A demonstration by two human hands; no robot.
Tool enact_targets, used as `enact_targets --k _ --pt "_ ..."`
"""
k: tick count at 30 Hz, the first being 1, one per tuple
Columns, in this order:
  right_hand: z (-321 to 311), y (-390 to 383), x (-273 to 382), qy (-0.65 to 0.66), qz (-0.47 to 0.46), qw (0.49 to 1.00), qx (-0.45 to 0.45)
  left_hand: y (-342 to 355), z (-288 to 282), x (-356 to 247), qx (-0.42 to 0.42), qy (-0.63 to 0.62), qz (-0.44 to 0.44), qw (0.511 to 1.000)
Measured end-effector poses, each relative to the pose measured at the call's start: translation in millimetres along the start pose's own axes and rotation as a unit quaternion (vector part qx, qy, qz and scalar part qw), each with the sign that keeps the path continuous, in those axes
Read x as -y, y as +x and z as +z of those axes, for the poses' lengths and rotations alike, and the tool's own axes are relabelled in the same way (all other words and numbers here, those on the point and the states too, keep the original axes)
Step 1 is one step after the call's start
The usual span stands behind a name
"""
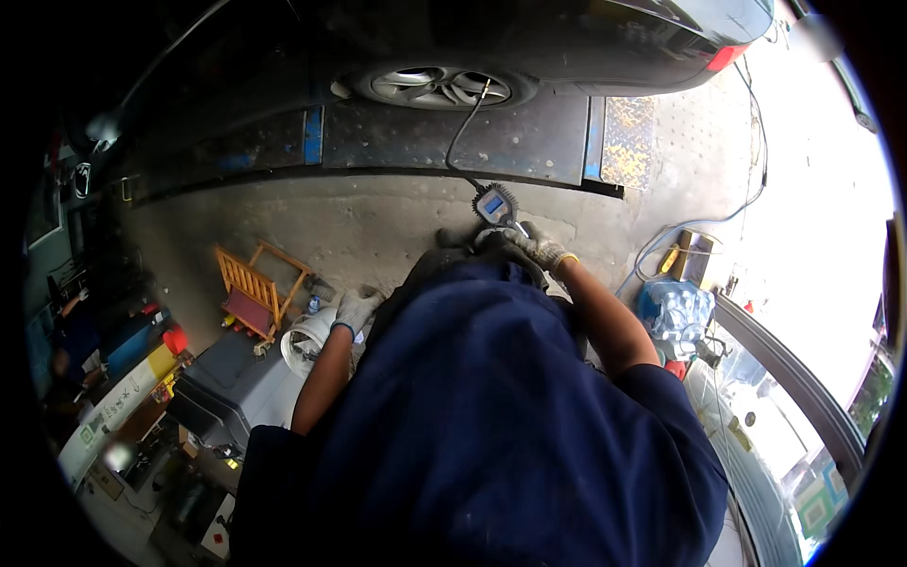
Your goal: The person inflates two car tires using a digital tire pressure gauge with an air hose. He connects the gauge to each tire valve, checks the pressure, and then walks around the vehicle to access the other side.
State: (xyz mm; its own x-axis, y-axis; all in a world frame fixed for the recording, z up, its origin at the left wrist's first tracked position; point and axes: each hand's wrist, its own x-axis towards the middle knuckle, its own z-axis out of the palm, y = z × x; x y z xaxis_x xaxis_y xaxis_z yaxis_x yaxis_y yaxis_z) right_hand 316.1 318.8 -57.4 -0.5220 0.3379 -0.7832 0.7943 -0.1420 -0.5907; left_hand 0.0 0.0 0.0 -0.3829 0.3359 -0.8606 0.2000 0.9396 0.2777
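My right hand [541, 246], in a pale work glove, is closed around the handle of a tyre inflator [496, 204] with a small blue display and a dark ridged guard. From the inflator a black hose [454, 146] runs up to the wheel [440, 88] of a dark car, where its metal end meets the rim near the tyre. My left hand [357, 307], also gloved, lies beside my left leg, its fingers loosely extended and holding nothing. Just left of it stands a white bucket [306, 337] with things inside.
The dark car [605, 47] stands on a lift platform [453, 142] ahead. A wooden folding chair [260, 288] and a grey case [227, 383] are at the left. Water bottles [678, 307], a small box [697, 257] and a blue hose [661, 231] lie to the right, near a glass door frame [789, 373].
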Motion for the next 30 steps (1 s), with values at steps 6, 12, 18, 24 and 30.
enact_targets --k 6,12,18,24,30 --pt "-26.1 24.9 6.8 -0.043 0.067 0.996 0.032 6.2 0.5 -27.6 -0.014 -0.044 -0.035 0.998" --pt "-31.0 46.5 14.2 -0.048 0.061 0.997 0.016 14.0 -15.0 -21.2 -0.013 -0.086 -0.037 0.995" --pt "-35.5 71.4 34.2 -0.045 0.063 0.997 -0.001 85.0 -45.1 -39.3 -0.006 -0.224 -0.046 0.973" --pt "-15.2 108.2 25.4 -0.008 0.103 0.994 -0.034 247.9 -63.4 -129.7 0.084 -0.159 0.037 0.983" --pt "-8.5 186.3 -2.6 0.065 0.079 0.99 -0.094 446.3 -44.6 -299.5 0.021 0.042 0.163 0.986"
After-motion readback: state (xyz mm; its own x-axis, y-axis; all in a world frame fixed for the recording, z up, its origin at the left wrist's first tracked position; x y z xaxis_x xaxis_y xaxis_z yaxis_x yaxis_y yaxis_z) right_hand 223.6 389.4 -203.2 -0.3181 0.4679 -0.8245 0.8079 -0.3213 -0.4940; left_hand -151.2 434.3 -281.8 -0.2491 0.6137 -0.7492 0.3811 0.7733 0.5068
